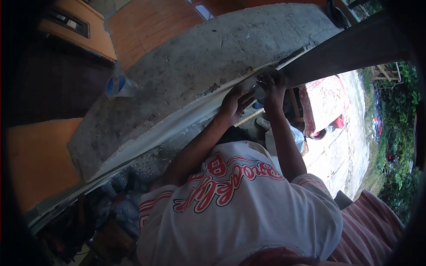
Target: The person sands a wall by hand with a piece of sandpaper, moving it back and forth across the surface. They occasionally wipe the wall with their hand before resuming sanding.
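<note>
Running beyond the grip and away to both sides, a broad grey concrete ledge (177, 66), rough and cracked on top, with a pale edge facing the wearer. Nearer than the grip: white shirt (262, 208), red lettering across it.

Right of the grip, a long dark panel (350, 46), slanting up and away, its narrow end beside the right fingers; contact uncertain. Under and past it, bright paved ground (346, 150), greenery (399, 133) farther out. Striped reddish cloth (368, 221) right of the grip and closer to the body. Red-and-white patterned cloth (324, 102) just right of the right hand, a clear plastic bag (297, 138) below it.

Left hand (231, 105) near the ledge's edge, fingers reaching inward, partly bent. Right hand (274, 91) close by, fingers bent over toward the left. Well left of the grip, on the ledge: plastic cup (119, 85), blue marking.

Smallest: a pale, shiny piece (260, 92) between the two hands, at the fingers. Shadow hides the fingertips; cannot tell whether either hand pinches it, nor what it is.
</note>
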`<state>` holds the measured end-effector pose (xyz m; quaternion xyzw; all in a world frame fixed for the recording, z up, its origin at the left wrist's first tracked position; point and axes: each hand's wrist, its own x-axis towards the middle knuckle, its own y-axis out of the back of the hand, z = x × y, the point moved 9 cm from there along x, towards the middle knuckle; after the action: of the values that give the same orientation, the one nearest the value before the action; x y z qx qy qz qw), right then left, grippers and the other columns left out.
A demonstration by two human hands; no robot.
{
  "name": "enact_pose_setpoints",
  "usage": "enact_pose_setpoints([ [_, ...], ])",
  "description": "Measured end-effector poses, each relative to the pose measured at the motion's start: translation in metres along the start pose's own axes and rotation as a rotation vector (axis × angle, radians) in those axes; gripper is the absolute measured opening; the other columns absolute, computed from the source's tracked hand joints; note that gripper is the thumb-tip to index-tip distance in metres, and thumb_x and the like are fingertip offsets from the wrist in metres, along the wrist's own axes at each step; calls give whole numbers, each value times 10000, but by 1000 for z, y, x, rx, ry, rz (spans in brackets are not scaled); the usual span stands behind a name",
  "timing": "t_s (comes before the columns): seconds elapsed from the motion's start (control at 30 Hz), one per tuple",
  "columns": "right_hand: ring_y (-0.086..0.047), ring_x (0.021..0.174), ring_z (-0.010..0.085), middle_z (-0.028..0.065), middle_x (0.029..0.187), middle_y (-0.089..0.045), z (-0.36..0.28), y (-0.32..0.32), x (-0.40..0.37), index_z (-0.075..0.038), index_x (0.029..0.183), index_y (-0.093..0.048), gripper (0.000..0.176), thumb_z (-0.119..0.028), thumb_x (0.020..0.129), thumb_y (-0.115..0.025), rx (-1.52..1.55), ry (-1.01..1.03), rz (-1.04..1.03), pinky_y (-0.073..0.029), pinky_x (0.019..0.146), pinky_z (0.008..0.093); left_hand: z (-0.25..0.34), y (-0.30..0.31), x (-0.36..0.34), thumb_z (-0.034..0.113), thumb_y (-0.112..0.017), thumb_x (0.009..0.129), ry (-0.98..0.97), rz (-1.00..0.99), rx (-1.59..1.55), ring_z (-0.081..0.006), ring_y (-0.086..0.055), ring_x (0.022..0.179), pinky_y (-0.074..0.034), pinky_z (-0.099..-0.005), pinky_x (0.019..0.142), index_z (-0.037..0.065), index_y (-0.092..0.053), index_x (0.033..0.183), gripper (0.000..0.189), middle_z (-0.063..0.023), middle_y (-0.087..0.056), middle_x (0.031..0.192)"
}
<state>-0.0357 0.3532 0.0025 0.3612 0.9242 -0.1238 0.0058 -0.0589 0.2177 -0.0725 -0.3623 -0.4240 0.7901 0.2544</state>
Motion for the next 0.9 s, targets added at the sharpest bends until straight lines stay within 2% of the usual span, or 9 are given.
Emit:
enact_pose_setpoints([
  [0.03, -655, 956, 244, 142, 1048, -592, -7, -4, -5, 24, 1120, -507, 259, -57, 897, -611, 16, 87, 11, -561, 759, 345, 3, 0, -5, 281, -487, 1016, 8, -38, -24, -266, -545, 1193, -439, -414, 1042, 101, -414, 1381, 413, -86, -517, 1324],
  [0.37, -667, 900, 236, 131, 1017, -594, 27, -105, -95, 28, 1106, -493, 234, -15, 908, -611, -95, 117, -106, -577, 756, 337, 63, 72, -107, 298, -505, 1012, -119, -6, -68, -222, -543, 1175, -481, -372, 977, 111, -484, 1336, 374, -57, -526, 1284],
  [0.47, -653, 920, 224, 126, 1014, -595, 44, -154, -139, 19, 1067, -495, 180, -42, 931, -596, -148, 120, -158, -577, 757, 335, 101, 116, -173, 305, -542, 994, -189, 75, 9, -187, -586, 1045, -499, -359, 921, 106, -508, 1290, 358, -38, -564, 1181],
  [0.53, -650, 894, 214, 115, 988, -588, 62, -193, -175, 8, 1032, -487, 142, -57, 947, -581, -141, 82, -234, -575, 759, 331, 139, 148, -220, 317, -588, 962, -255, 147, 181, -147, -585, 877, -506, -348, 857, 98, -567, 1162, 297, -20, -583, 997],
  [0.57, -651, 881, 211, 110, 975, -586, 71, -214, -194, 5, 1025, -485, 138, -63, 950, -579, -133, 60, -278, -574, 759, 330, 160, 165, -244, 317, -588, 962, -312, 164, 148, -147, -585, 877, -506, -348, 857, 98, -567, 1162, 297, -20, -583, 997],
  [0.67, -651, 858, 199, 115, 950, -578, 94, -281, -265, 4, 1012, -481, 143, -83, 955, -579, -197, -4, -392, -576, 744, 330, 203, 228, -323, 342, -633, 912, -378, 354, 297, -110, -514, 735, -511, -347, 761, 96, -597, 971, 255, -4, -518, 816],
  [0.7, -649, 839, 191, 117, 946, -592, 98, -305, -289, 10, 1021, -493, 169, -102, 950, -597, -197, 30, -464, -576, 733, 329, 213, 245, -347, 342, -633, 912, -403, 377, 276, -110, -514, 735, -511, -347, 761, 96, -597, 971, 255, -4, -518, 816],
  [0.8, -657, 812, 192, 110, 926, -627, 134, -366, -352, 22, 1045, -536, 201, -139, 950, -611, -228, -130, -600, -566, 712, 323, 254, 301, -435, 440, -627, 911, -627, 646, 304, -71, -435, 632, -397, -261, 572, 79, -603, 887, 362, 33, -446, 706],
  [0.9, -687, 865, 225, 123, 967, -646, 168, -425, -411, 38, 1076, -546, 245, -161, 950, -613, -240, -302, -831, -563, 694, 321, 279, 352, -510, 369, -642, 923, -743, 808, 270, -66, -444, 626, -398, -242, 572, 51, -636, 1003, 328, 33, -499, 730],
])
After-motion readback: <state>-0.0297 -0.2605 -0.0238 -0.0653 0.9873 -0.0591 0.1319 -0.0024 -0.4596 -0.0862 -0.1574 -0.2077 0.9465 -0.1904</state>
